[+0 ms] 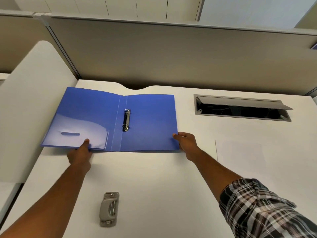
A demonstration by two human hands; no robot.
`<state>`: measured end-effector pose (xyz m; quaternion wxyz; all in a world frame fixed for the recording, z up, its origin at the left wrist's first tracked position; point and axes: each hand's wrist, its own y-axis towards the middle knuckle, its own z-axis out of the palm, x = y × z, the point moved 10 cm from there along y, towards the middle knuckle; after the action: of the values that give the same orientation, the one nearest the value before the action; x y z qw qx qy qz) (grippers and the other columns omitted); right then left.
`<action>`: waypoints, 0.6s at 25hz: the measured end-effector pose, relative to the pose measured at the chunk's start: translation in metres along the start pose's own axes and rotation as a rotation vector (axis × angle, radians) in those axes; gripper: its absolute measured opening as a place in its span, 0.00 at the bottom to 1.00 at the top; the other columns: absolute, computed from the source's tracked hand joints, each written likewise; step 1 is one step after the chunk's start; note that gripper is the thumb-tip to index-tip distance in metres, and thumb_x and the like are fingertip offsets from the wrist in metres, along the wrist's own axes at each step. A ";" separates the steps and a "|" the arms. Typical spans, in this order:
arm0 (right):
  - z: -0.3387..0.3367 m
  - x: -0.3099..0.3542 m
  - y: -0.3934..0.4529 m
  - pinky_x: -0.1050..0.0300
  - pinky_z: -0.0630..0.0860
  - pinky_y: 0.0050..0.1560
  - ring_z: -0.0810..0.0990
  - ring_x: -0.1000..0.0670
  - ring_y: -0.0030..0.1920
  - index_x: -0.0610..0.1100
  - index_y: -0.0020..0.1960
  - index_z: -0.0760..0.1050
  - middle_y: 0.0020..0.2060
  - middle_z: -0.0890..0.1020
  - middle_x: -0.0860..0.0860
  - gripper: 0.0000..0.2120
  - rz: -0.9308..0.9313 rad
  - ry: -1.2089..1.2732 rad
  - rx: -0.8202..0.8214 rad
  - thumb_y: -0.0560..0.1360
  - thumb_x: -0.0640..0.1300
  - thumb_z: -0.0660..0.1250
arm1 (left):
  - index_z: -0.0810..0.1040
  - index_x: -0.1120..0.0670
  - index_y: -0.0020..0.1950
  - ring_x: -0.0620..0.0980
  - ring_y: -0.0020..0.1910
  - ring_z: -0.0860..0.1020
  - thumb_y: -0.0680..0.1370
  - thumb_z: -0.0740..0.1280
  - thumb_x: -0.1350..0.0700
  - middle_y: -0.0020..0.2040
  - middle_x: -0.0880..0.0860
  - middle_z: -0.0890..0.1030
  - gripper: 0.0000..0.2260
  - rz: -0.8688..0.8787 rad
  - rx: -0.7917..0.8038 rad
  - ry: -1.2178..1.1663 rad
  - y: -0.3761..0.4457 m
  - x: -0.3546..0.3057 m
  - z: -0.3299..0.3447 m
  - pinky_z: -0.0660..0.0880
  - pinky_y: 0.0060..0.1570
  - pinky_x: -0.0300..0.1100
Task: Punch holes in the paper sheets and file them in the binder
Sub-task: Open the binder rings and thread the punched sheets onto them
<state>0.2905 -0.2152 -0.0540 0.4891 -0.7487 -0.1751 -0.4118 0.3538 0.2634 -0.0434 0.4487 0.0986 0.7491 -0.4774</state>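
One blue binder [147,117], lying open on one white desk [154,177]. Two metal rings [126,120] on its one black clip bar. One clear inner pocket [77,129] on the left cover. One grey hole punch [109,209] near the desk's front edge. White paper sheets [240,152] at right, one stack; count of sheets can't be told. One open cable tray [241,108] with one flap lid. Two hands: left hand [80,153], right hand [187,145]. One plaid sleeve [260,208], on the right arm.
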 end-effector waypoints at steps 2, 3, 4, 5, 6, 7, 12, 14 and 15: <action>0.010 0.004 0.000 0.56 0.78 0.44 0.81 0.46 0.47 0.46 0.51 0.81 0.49 0.83 0.49 0.05 0.001 0.005 0.029 0.76 0.44 0.75 | 0.75 0.56 0.65 0.50 0.53 0.79 0.72 0.77 0.53 0.58 0.52 0.80 0.24 0.004 0.028 -0.101 0.007 -0.007 0.002 0.77 0.57 0.45; 0.012 0.003 0.000 0.56 0.78 0.44 0.82 0.46 0.48 0.46 0.50 0.80 0.50 0.83 0.49 0.03 0.003 -0.010 0.026 0.77 0.42 0.74 | 0.74 0.56 0.66 0.50 0.55 0.79 0.74 0.76 0.55 0.57 0.51 0.79 0.22 -0.004 0.043 -0.136 0.009 -0.009 0.004 0.77 0.58 0.45; 0.014 0.002 0.001 0.56 0.77 0.46 0.82 0.45 0.49 0.46 0.50 0.80 0.51 0.83 0.48 0.03 0.006 -0.027 0.012 0.77 0.41 0.73 | 0.74 0.56 0.65 0.50 0.55 0.78 0.75 0.74 0.58 0.56 0.51 0.79 0.20 -0.002 0.052 -0.162 0.008 -0.011 0.007 0.77 0.58 0.45; 0.015 0.000 0.002 0.55 0.77 0.48 0.82 0.44 0.50 0.45 0.53 0.80 0.53 0.83 0.47 0.04 0.003 -0.048 -0.002 0.78 0.40 0.72 | 0.75 0.56 0.62 0.50 0.54 0.77 0.76 0.72 0.60 0.53 0.50 0.79 0.15 0.001 0.062 -0.185 0.008 -0.013 0.010 0.76 0.57 0.45; 0.016 -0.001 0.001 0.54 0.76 0.49 0.81 0.44 0.52 0.44 0.56 0.81 0.55 0.83 0.47 0.07 0.002 -0.059 -0.018 0.78 0.40 0.72 | 0.75 0.55 0.55 0.50 0.50 0.77 0.77 0.71 0.62 0.49 0.50 0.78 0.09 -0.005 0.065 -0.201 0.008 -0.012 0.013 0.77 0.54 0.45; 0.015 -0.003 0.001 0.53 0.76 0.50 0.81 0.43 0.53 0.43 0.59 0.80 0.56 0.83 0.47 0.10 0.001 -0.062 -0.035 0.78 0.40 0.72 | 0.74 0.53 0.49 0.48 0.46 0.76 0.78 0.70 0.62 0.45 0.49 0.76 0.07 -0.004 0.057 -0.205 0.007 -0.012 0.013 0.78 0.50 0.45; -0.010 -0.014 -0.017 0.53 0.77 0.51 0.81 0.43 0.55 0.43 0.62 0.78 0.57 0.82 0.47 0.14 -0.014 -0.035 -0.070 0.78 0.40 0.72 | 0.75 0.52 0.46 0.47 0.39 0.78 0.78 0.68 0.64 0.46 0.49 0.78 0.07 0.068 0.083 -0.247 -0.018 -0.010 0.010 0.77 0.42 0.42; -0.027 -0.024 -0.032 0.53 0.77 0.51 0.81 0.42 0.56 0.42 0.63 0.78 0.58 0.82 0.47 0.14 -0.024 -0.034 -0.074 0.78 0.40 0.71 | 0.76 0.52 0.48 0.47 0.41 0.78 0.78 0.68 0.65 0.46 0.48 0.79 0.07 0.080 0.090 -0.248 -0.038 -0.003 0.001 0.79 0.41 0.42; -0.035 -0.029 -0.040 0.53 0.77 0.51 0.80 0.42 0.56 0.42 0.64 0.78 0.58 0.81 0.46 0.14 -0.028 -0.036 -0.074 0.79 0.41 0.71 | 0.77 0.52 0.48 0.47 0.41 0.79 0.78 0.68 0.65 0.46 0.48 0.79 0.08 0.084 0.099 -0.257 -0.049 0.003 -0.004 0.81 0.40 0.40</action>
<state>0.2306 -0.2233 -0.0468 0.4518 -0.7711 -0.1790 -0.4114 0.3215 0.2402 -0.0144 0.5550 0.0897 0.6562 -0.5032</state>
